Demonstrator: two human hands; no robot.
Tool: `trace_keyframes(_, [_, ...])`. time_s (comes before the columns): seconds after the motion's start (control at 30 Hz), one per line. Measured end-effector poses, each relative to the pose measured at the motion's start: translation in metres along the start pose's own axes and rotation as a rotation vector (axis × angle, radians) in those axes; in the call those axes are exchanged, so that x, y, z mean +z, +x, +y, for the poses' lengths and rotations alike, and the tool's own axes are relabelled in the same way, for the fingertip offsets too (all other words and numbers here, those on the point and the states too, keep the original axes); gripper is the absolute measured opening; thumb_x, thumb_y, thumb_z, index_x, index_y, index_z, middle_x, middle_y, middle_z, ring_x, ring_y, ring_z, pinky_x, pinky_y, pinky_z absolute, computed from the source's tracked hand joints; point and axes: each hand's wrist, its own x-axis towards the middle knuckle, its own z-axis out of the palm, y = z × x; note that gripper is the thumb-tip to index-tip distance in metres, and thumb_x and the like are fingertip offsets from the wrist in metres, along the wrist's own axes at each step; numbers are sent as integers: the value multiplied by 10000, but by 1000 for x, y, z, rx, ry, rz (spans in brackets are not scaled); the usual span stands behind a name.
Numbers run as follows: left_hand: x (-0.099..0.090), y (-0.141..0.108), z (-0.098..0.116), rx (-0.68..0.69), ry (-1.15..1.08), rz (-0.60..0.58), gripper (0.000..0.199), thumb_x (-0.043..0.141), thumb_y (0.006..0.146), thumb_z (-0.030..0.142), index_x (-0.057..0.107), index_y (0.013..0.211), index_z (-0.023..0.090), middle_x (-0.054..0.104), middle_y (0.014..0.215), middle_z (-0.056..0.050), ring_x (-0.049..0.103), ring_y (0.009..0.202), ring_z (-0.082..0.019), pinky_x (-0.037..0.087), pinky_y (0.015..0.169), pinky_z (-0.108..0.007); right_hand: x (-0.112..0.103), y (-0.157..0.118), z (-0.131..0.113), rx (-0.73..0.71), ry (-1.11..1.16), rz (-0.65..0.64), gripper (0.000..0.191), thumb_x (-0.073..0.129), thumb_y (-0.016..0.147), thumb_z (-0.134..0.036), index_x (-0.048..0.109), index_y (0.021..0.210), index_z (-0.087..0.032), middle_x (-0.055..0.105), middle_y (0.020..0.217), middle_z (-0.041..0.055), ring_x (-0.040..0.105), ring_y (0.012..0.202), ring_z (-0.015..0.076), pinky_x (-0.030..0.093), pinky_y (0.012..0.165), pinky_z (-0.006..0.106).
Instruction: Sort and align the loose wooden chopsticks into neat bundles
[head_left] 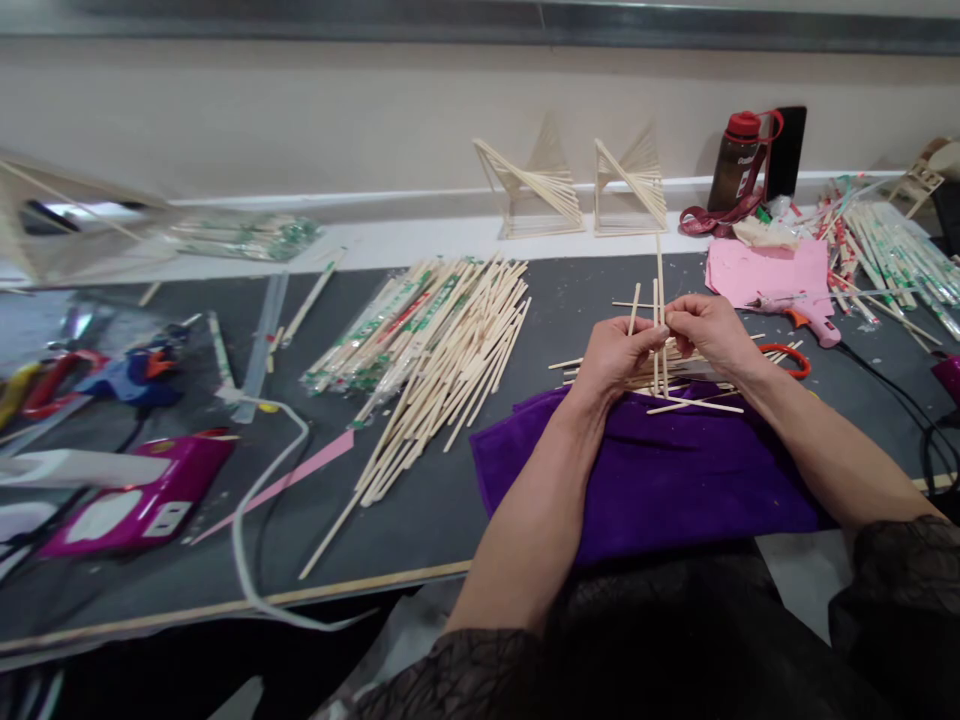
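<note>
Several thin wooden sticks (657, 300) stand roughly upright between my hands. My left hand (616, 352) has its fingers closed around them near their lower half. From the other side, my right hand (701, 325) pinches at the same sticks, its thumb and fingers together. More loose sticks (570, 366) lie behind and beneath my hands, and two cross at the edge of a folded purple cloth (675, 470) under my wrists.
A big pile of sticks (457, 350) and wrapped bundles (382, 325) lie left of my hands. Two stick frames (536, 190) stand by the wall. A pink glue gun (814, 318), pink paper (772, 268) and bottle (739, 165) are at right; a white cable (240, 540) lies left.
</note>
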Motion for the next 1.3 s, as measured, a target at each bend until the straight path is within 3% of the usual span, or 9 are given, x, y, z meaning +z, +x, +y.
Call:
trace_keyframes(0.33, [-4, -3, 5, 1, -110, -139, 288, 746, 672, 337, 547, 604, 140, 356, 399, 93, 236, 359, -15, 120, 412, -206, 1, 2, 1, 59, 152, 33, 78, 567, 714, -162, 587, 640, -147, 473, 436, -61, 399, 359, 42, 327, 351, 169])
trace_keyframes(0.6, [-7, -3, 9, -45, -116, -196, 251, 731, 708, 345, 614, 689, 124, 398, 403, 73, 211, 338, -16, 91, 403, -216, -4, 4, 3, 191, 310, -50, 83, 623, 739, -196, 656, 787, -137, 608, 622, -11, 490, 450, 47, 402, 421, 177])
trace_keyframes(0.8, [-6, -6, 10, -114, -60, -206, 348, 707, 732, 338, 470, 543, 166, 340, 369, 85, 219, 327, -18, 120, 411, -215, -2, 2, 3, 37, 188, -72, 62, 635, 720, -199, 623, 695, -143, 515, 510, -51, 423, 433, 45, 332, 413, 182])
trace_keyframes(0.9, [-6, -5, 7, -132, -18, -172, 357, 706, 721, 354, 464, 535, 168, 338, 384, 85, 230, 341, -21, 127, 418, -218, -2, 2, 3, 23, 140, -54, 71, 630, 710, -181, 595, 657, -147, 497, 483, -59, 390, 412, 39, 305, 405, 185])
trace_keyframes(1.1, [-5, 0, -2, -32, 61, 4, 295, 766, 596, 361, 568, 629, 145, 423, 464, 76, 328, 416, -37, 214, 451, -208, 0, 2, 1, 80, 87, -25, 114, 610, 738, -214, 583, 648, -149, 481, 449, -57, 400, 392, 49, 315, 395, 188])
trace_keyframes(1.3, [-4, 0, -5, -6, 95, 12, 246, 716, 632, 303, 513, 618, 165, 427, 437, 83, 342, 390, -38, 245, 441, -198, 1, 0, 7, 20, 31, -85, 181, 582, 771, -226, 551, 605, -160, 473, 461, -52, 406, 415, 47, 328, 408, 179])
